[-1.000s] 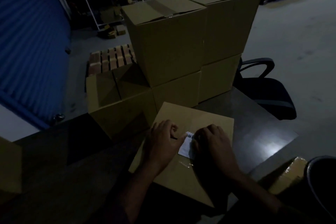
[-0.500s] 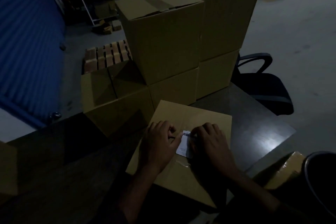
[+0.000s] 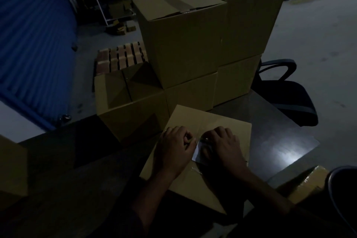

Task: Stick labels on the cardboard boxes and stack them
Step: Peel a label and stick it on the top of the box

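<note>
Head cam, pretty dim lighting. Far left there's a blue corrugated roller door, then a wooden slatted pallet on the floor behind the dark glossy worktop. Next comes a low brown cardboard box with a taped top, and beside it a stack of tall brown cardboard boxes, two up and two across. Up front a flat-topped brown cardboard box sits on the worktop. The left hand rests on its top with fingers curled under, touching the left edge of a small white paper label. The right hand lies palm down over most of the label, fingers bent and pressing it onto the box. Whether the left fingers pinch the label, I can't tell. Off to the right stands a black office chair.
</note>
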`<move>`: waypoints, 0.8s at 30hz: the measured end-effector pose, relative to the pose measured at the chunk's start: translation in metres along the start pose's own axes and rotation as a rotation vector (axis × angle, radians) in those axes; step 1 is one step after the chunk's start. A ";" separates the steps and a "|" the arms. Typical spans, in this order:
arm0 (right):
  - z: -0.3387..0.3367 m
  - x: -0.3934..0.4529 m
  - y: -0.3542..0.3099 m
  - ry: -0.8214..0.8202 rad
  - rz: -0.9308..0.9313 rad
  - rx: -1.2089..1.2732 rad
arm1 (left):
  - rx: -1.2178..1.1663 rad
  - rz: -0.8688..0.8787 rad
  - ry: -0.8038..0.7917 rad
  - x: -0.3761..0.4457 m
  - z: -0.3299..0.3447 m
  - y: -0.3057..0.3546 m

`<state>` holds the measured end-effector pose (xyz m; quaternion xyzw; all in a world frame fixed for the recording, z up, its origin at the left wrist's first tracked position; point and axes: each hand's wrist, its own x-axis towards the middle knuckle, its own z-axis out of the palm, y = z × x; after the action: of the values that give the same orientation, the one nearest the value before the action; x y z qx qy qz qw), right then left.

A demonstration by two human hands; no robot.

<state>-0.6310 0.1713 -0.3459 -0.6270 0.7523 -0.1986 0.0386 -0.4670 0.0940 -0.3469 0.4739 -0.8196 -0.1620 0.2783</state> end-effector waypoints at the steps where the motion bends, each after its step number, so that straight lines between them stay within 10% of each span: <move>1: 0.001 0.000 0.000 0.013 0.001 0.001 | 0.012 0.004 0.001 0.000 0.000 0.000; 24: -0.011 -0.026 0.005 0.128 0.116 0.059 | 0.047 -0.005 -0.015 -0.001 -0.001 -0.001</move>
<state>-0.6334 0.1993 -0.3426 -0.5672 0.7820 -0.2577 0.0204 -0.4652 0.0948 -0.3465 0.4810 -0.8241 -0.1470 0.2606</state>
